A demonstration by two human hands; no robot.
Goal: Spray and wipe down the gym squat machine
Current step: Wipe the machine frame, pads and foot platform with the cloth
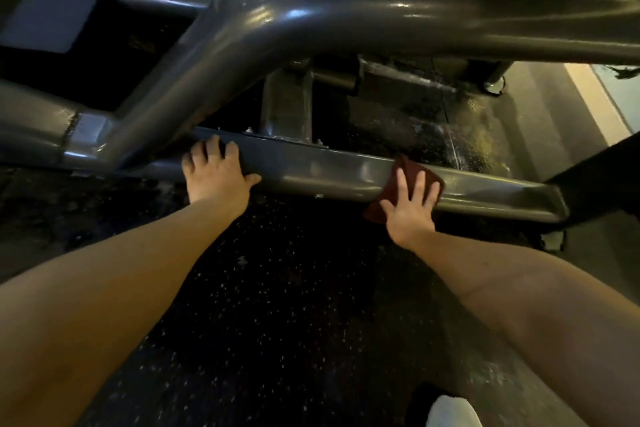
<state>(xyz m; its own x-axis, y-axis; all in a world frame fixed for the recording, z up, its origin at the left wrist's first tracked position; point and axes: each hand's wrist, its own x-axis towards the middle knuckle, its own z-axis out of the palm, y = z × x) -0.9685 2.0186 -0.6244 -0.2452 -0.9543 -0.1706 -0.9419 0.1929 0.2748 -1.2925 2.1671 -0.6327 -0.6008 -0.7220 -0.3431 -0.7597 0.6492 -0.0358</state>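
The right hand (410, 204) lay flat, fingers straight and spread apart, pressing a dark red cloth (414, 166) against the front face and top edge of a low grey bar (311, 172). Farther along the same bar, the left hand (216, 172) gripped it, fingers hooked over the top and thumb stretched along the front, seemingly for support. The bar was the bottom rail of the squat machine (311, 35), whose thick, glossy grey tubes rose and curved overhead, filling the upper part of the view. Beneath both bare forearms ran a black speckled rubber floor (277, 288), with a wet, shiny patch (478, 135) behind the rail and the toe of a white shoe (450, 411) at the near edge. To wipe well here, the person would probably do best to keep the palm flat, draw the cloth in long overlapping strokes towards the rail's open end, then fold it over the top and back faces, and shift the bracing hand so the metal under it gets cleaned too. No brand, label or readable writing showed on the machine or the cloth.
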